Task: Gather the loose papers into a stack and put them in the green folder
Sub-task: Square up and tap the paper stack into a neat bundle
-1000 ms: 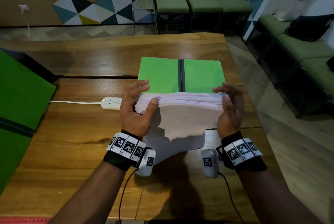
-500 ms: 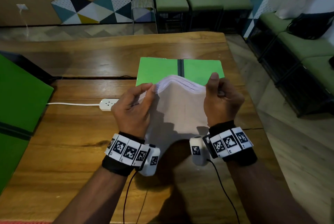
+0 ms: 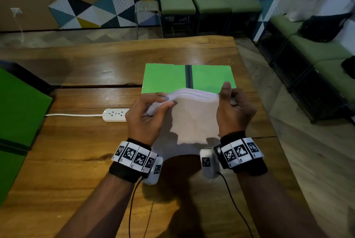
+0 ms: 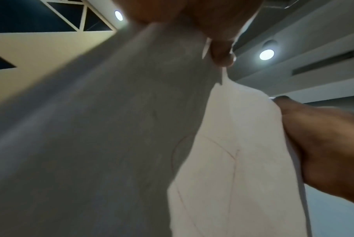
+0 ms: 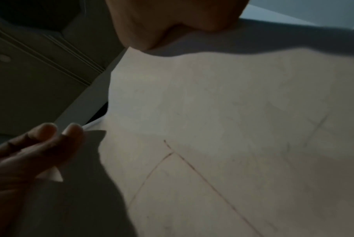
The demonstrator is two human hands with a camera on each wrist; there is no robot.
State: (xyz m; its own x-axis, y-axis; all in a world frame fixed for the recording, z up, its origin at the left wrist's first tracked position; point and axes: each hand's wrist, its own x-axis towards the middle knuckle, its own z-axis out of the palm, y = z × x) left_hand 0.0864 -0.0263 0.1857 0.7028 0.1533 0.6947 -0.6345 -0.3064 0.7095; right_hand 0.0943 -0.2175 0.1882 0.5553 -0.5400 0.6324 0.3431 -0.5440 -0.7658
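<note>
A stack of white papers (image 3: 194, 120) stands nearly upright above the wooden table (image 3: 80, 153), bowed at its top edge. My left hand (image 3: 151, 109) pinches its left side between thumb and fingers. My right hand (image 3: 231, 103) grips the right side, thumb up along the front sheet. Behind the stack, the green folder (image 3: 167, 78) lies open and flat, a dark spine down its middle. In the left wrist view the papers (image 4: 232, 160) fill the frame, faint pen lines on the front sheet. The right wrist view shows the same papers (image 5: 222, 128) with my left hand's fingertips (image 5: 70, 129) at their edge.
A white power strip (image 3: 114, 115) with its cable lies left of my left hand. A large green board (image 3: 17, 107) leans at the table's left edge. Green stools (image 3: 194, 5) and a green bench (image 3: 317, 51) stand beyond the table's far and right edges.
The stack went from lying flat across my hands to standing on edge. Both hands came closer together and the top edge now bows upward.
</note>
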